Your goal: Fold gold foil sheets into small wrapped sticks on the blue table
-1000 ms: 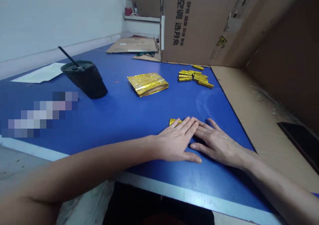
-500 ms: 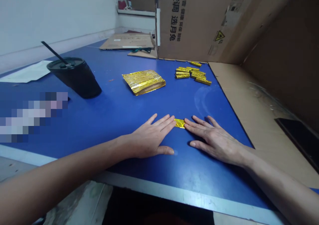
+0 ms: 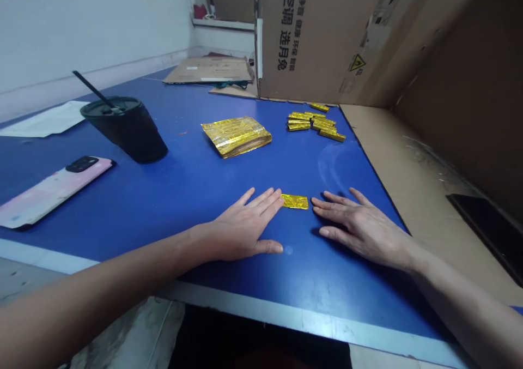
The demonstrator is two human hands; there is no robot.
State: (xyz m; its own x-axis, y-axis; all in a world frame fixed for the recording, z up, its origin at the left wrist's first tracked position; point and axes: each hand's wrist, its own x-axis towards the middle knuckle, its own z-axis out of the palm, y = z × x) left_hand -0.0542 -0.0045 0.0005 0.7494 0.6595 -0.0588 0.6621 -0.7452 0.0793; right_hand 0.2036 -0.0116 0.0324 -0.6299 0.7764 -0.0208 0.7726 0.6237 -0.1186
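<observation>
A flat folded strip of gold foil paper (image 3: 296,201) lies on the blue tabletop between my hands. My left hand (image 3: 249,224) is spread flat, its fingertips resting on the strip's left end and hiding that end. Just off the strip's right end, my right hand (image 3: 355,224) has its fingers apart and holds nothing. Farther back lies a stack of gold foil paper sheets (image 3: 237,134). To the right of that stack sits a small pile of several narrow folded gold pieces (image 3: 316,121).
A black tumbler with a straw (image 3: 126,129) and a phone in a pastel case (image 3: 53,192) are at left, near a white sheet (image 3: 44,119). A cardboard box wall (image 3: 318,42) rises behind. A dark flat object (image 3: 486,233) lies on cardboard at right.
My right hand has moved right, off the gold strip, so more of the strip shows. My left hand has shifted very slightly left and still touches it.
</observation>
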